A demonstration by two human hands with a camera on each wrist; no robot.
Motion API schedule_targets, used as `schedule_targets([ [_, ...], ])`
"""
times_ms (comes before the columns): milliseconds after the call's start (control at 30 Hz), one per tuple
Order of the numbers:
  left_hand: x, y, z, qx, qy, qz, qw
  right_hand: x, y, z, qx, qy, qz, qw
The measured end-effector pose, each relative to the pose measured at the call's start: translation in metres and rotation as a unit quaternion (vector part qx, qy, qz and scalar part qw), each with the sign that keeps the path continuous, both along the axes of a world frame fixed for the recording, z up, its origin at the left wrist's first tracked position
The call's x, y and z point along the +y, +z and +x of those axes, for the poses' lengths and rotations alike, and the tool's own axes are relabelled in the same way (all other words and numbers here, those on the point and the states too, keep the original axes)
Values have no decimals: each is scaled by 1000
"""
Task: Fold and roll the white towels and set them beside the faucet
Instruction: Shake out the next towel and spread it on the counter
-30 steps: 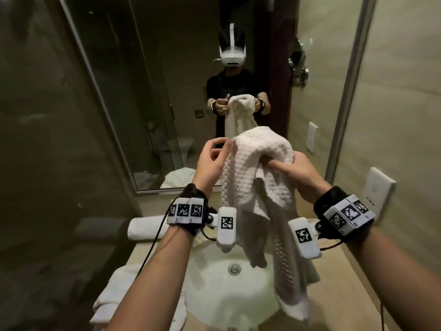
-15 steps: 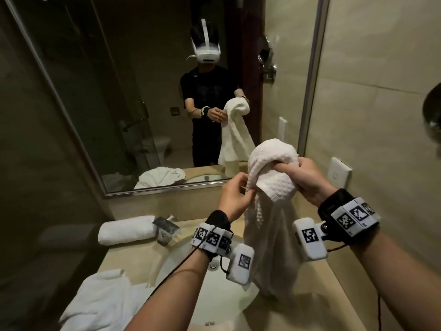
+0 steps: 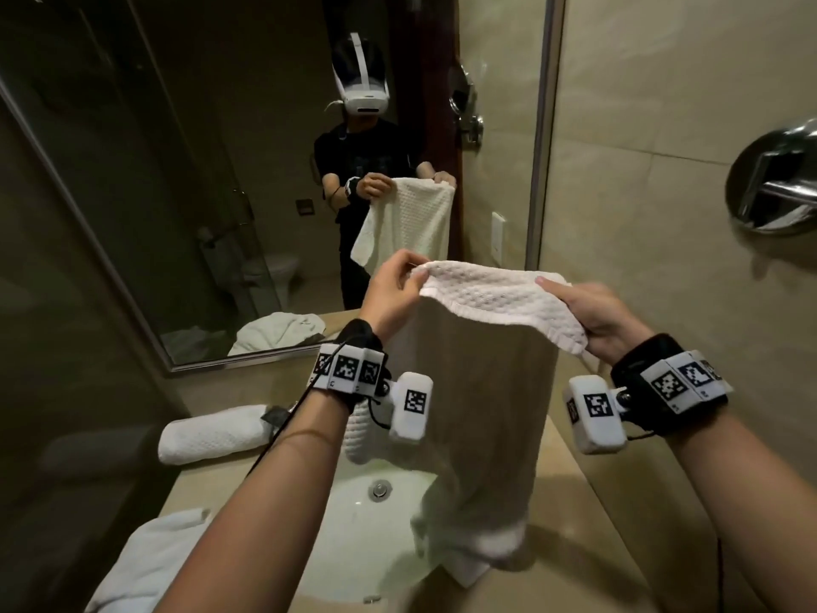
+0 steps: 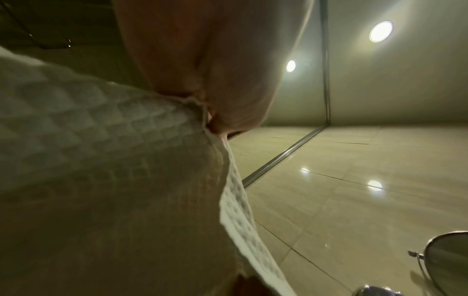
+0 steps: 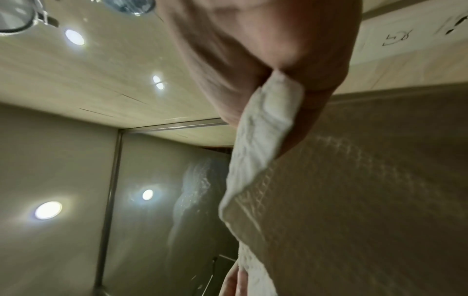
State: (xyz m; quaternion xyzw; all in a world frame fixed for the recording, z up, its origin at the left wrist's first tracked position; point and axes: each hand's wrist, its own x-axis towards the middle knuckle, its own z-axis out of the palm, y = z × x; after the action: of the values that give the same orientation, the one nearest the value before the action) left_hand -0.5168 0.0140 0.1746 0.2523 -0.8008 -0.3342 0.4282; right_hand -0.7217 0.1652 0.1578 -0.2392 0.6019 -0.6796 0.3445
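Observation:
A white waffle-weave towel (image 3: 482, 391) hangs spread between my two hands above the sink (image 3: 367, 524). My left hand (image 3: 393, 285) pinches its upper left corner, and the left wrist view shows the fingers clamped on the hem of the towel (image 4: 106, 160). My right hand (image 3: 588, 320) grips the upper right corner, where the right wrist view shows the towel (image 5: 266, 128) bunched between thumb and fingers. Its lower end droops onto the counter and basin edge. A rolled white towel (image 3: 212, 433) lies at the back left, beside the mostly hidden faucet (image 3: 276, 413).
A loose white towel (image 3: 146, 564) lies heaped on the counter's front left. The mirror (image 3: 265, 170) stands behind the sink. On the right tiled wall are a white switch plate (image 3: 498, 238) and a chrome fixture (image 3: 778, 183). The beige counter (image 3: 588, 568) runs along the right.
The towel was bunched up in both hands; now my hands have moved apart and stretched its top edge out flat. My view has dropped toward the sink.

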Motion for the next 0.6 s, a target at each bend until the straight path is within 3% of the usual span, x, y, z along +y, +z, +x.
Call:
schedule_targets([
  [67, 0, 1, 8, -39, -31, 8, 999, 2, 3, -1, -22, -18, -13, 1000],
  [133, -1, 3, 19, -132, -66, 2, 989, 5, 7, -2, -57, -25, -42, 997],
  [233, 0, -7, 27, -261, -52, -85, 960, 6, 14, 0, -70, -22, -81, 994],
  [367, 1, -38, 39, -272, 76, -72, 956, 6, 14, 9, -35, -30, -101, 994],
  [600, 17, -71, 83, -287, 204, -11, 936, 19, 12, 26, -5, -13, -114, 993],
])
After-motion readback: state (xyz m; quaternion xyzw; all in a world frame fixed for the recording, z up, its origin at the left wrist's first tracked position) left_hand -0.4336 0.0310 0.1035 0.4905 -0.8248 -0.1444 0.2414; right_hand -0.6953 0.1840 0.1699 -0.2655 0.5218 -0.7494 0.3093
